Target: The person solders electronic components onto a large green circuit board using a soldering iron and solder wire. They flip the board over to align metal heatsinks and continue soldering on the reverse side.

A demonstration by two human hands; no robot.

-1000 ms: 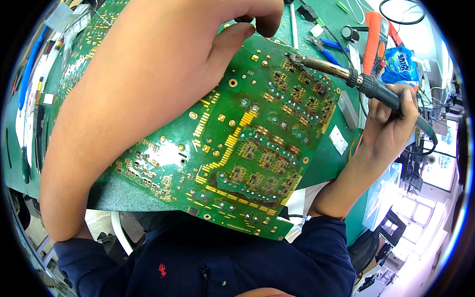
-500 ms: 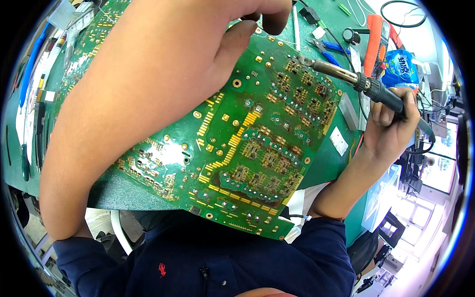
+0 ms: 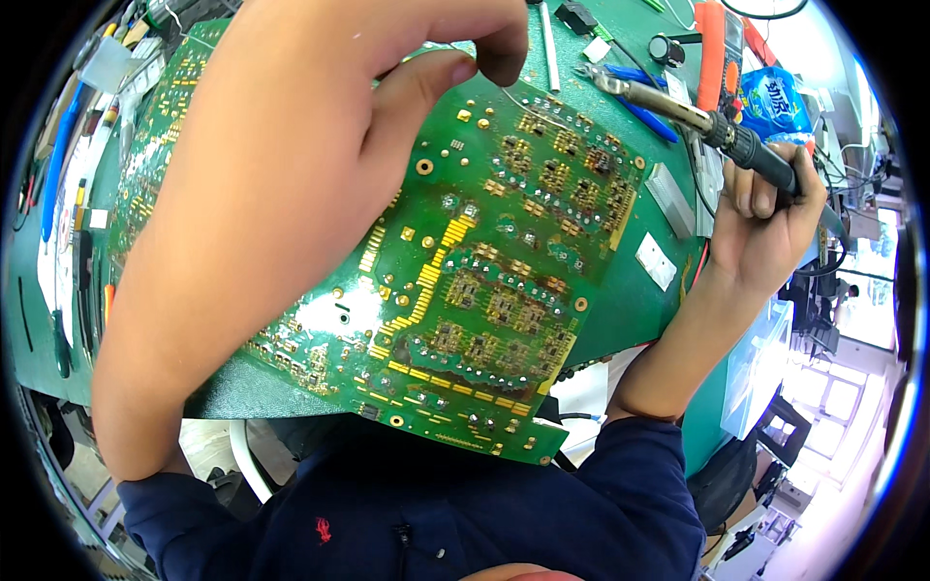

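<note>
- Right hand [image 3: 770, 205] is gripping the soldering iron [image 3: 741, 143].
- Left hand [image 3: 417, 21] is apparently pinching thin wire [image 3: 524, 107] over the circuit board [image 3: 426, 208].
- Presumably positioning for soldering; next is calling for iron-to-wire contact.

Left forearm [image 3: 232, 223] hides part of circuit board [image 3: 412, 261]

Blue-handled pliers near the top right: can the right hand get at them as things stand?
Probably not readily: the right hand is closed around the soldering iron, whose metal shaft crosses in front of the pliers in this view. Their blue handles otherwise show clearly.
</note>
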